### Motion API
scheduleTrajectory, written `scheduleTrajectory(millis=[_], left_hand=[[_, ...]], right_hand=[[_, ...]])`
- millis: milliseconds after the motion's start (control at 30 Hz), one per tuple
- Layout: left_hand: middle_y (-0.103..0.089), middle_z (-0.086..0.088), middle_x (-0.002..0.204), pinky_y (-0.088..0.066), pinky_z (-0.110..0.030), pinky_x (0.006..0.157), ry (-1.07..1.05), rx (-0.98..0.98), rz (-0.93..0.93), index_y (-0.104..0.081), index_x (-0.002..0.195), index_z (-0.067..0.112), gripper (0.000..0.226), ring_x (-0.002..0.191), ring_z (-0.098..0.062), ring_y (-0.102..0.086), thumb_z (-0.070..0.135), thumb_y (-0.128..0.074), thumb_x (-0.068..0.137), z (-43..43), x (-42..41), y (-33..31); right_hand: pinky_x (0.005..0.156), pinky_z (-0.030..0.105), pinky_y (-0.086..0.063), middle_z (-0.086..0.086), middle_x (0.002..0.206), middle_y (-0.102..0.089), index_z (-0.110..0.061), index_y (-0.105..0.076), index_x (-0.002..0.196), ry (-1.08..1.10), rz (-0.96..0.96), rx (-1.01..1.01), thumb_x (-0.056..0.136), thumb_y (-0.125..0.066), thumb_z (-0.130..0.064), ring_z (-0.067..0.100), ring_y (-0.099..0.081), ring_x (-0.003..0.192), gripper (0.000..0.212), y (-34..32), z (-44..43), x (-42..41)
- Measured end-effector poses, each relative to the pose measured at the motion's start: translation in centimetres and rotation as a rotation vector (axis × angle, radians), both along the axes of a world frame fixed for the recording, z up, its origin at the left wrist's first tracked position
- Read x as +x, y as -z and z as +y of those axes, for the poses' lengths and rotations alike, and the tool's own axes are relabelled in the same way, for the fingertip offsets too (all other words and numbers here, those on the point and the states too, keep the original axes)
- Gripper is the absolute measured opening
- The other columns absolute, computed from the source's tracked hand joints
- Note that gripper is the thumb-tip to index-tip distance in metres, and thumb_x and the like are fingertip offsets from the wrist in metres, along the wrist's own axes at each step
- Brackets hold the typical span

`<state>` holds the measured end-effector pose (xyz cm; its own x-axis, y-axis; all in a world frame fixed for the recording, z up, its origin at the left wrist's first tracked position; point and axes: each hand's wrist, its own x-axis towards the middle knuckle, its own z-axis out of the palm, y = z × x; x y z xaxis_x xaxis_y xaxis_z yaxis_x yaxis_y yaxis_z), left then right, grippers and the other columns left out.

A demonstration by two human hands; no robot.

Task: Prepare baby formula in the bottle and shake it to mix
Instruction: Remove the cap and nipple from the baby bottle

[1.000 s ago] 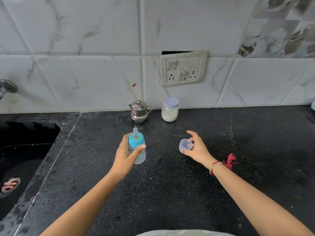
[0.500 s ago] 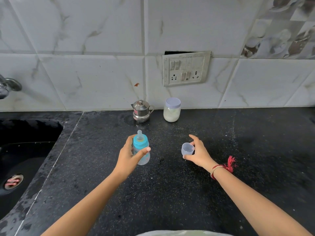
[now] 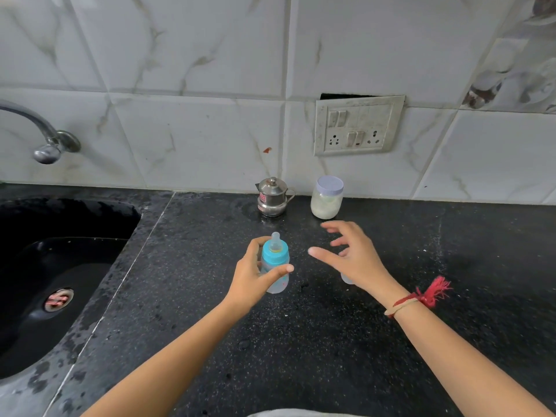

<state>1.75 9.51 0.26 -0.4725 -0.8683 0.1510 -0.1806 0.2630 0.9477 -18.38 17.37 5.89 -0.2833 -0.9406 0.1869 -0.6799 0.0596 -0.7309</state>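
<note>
My left hand (image 3: 252, 275) grips a small clear baby bottle (image 3: 275, 264) with a blue collar and a soft teat, held upright over the black counter (image 3: 301, 341). To its right my right hand (image 3: 353, 257) hovers with fingers spread and nothing in them. The clear bottle cap (image 3: 346, 279) sits on the counter under that palm, mostly hidden. At the back wall stand a small steel pot with a lid (image 3: 272, 197) and a jar of white powder with a pale lilac lid (image 3: 327, 197).
A black sink (image 3: 60, 266) with a drain lies at the left, under a steel tap (image 3: 45, 136). A switch and socket plate (image 3: 358, 127) is on the tiled wall. A red thread band is on my right wrist (image 3: 421, 296).
My right hand has let go of the clear cap, which now rests on the counter, and its fingers have spread open. The bottle stays in my left hand.
</note>
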Motion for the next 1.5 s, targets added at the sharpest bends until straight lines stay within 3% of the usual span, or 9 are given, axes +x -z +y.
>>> scheduleTrajectory(millis=[200, 400, 533, 767, 933, 1033, 1133, 1333, 1500], left_hand=[[-0.069, 0.019, 0.1, -0.053, -0.014, 0.075, -0.035, -0.014, 0.052, -0.037, 0.134, 0.038, 0.085, 0.095, 0.003, -0.066, 0.029, -0.086, 0.065, 0.2, -0.6, 0.1], [-0.064, 0.024, 0.101, -0.049, -0.006, 0.075, -0.079, -0.009, 0.052, -0.039, 0.133, 0.037, 0.091, 0.096, 0.01, -0.062, 0.047, -0.081, 0.052, 0.2, -0.4, -0.9], [-0.068, 0.012, 0.093, -0.049, -0.008, 0.064, -0.063, 0.05, 0.037, -0.054, 0.103, 0.036, 0.055, 0.083, 0.005, -0.066, 0.036, -0.085, 0.058, 0.2, -1.3, -1.0], [-0.071, -0.009, 0.092, -0.055, -0.034, 0.077, 0.134, 0.16, 0.054, -0.061, 0.103, 0.011, 0.035, 0.083, -0.015, -0.067, 0.008, -0.078, 0.072, -1.1, -1.5, -1.7], [-0.07, -0.001, 0.086, -0.054, -0.028, 0.077, 0.287, 0.255, 0.087, -0.061, 0.1, 0.009, 0.044, 0.082, -0.013, -0.067, 0.022, -0.079, 0.062, -1.0, -0.8, -1.7], [-0.067, -0.005, 0.089, -0.053, -0.033, 0.079, 0.313, 0.24, 0.082, -0.06, 0.099, 0.009, 0.049, 0.083, -0.017, -0.064, 0.029, -0.078, 0.059, -1.0, -0.7, -1.9], [-0.067, -0.005, 0.09, -0.054, -0.033, 0.08, 0.284, 0.221, 0.073, -0.059, 0.1, 0.012, 0.044, 0.082, -0.016, -0.065, 0.024, -0.079, 0.062, -1.3, -0.8, -1.9], [-0.068, -0.007, 0.092, -0.055, -0.036, 0.082, 0.283, 0.169, 0.022, -0.061, 0.1, 0.014, 0.039, 0.084, -0.015, -0.066, 0.019, -0.078, 0.066, -1.2, -1.5, -1.5], [-0.072, -0.01, 0.104, -0.055, -0.037, 0.086, 0.288, 0.223, 0.002, -0.061, 0.103, 0.016, 0.044, 0.095, -0.021, -0.069, 0.021, -0.08, 0.064, -1.1, -1.4, -1.4]], right_hand=[[0.064, 0.019, -0.041, -0.016, 0.098, -0.052, -0.033, -0.053, 0.111, -0.148, 0.116, 0.102, 0.06, -0.071, -0.065, 0.002, -0.055, 0.079, 0.063, -1.6, -2.8, 5.7], [0.063, 0.018, -0.039, -0.008, 0.091, -0.055, -0.028, -0.053, 0.092, -0.08, 0.149, 0.046, 0.066, -0.072, -0.052, 0.005, -0.054, 0.08, 0.04, -1.8, -3.8, 6.3], [0.059, 0.019, -0.039, -0.008, 0.079, -0.052, -0.024, -0.053, 0.078, -0.022, 0.178, -0.014, 0.064, -0.073, -0.054, 0.006, -0.051, 0.069, 0.039, -2.5, -4.3, 6.6], [0.057, 0.026, -0.045, -0.008, 0.066, -0.054, -0.015, -0.063, 0.071, -0.061, 0.137, 0.027, 0.063, -0.077, -0.049, 0.006, -0.048, 0.058, 0.038, -3.5, -5.3, 5.7], [0.067, 0.029, -0.047, 0.006, 0.089, -0.068, -0.017, -0.07, 0.095, -0.465, -0.022, 0.237, 0.072, -0.081, -0.027, 0.008, -0.056, 0.073, 0.027, -5.5, -5.4, 3.5], [0.081, 0.02, -0.049, 0.003, 0.123, -0.06, -0.021, -0.053, 0.128, -0.714, -0.207, 0.351, 0.079, -0.072, -0.002, 0.004, -0.058, 0.106, 0.055, -6.4, -5.2, 2.0], [0.086, 0.024, -0.05, -0.003, 0.137, -0.047, -0.035, -0.039, 0.137, -0.679, -0.255, 0.359, 0.079, -0.074, -0.011, 0.005, -0.057, 0.109, 0.072, -7.2, -5.4, 1.9], [0.068, 0.026, -0.041, -0.006, 0.099, -0.057, -0.026, -0.052, 0.123, -0.399, 0.559, 0.374, 0.07, -0.066, -0.066, 0.013, -0.055, 0.088, 0.068, -7.8, -6.2, 4.0], [0.068, 0.031, -0.052, -0.002, 0.095, -0.062, -0.026, -0.061, 0.111, -0.596, 0.463, 0.433, 0.071, -0.077, -0.031, 0.013, -0.063, 0.08, 0.044, -8.5, -6.4, 4.3]])
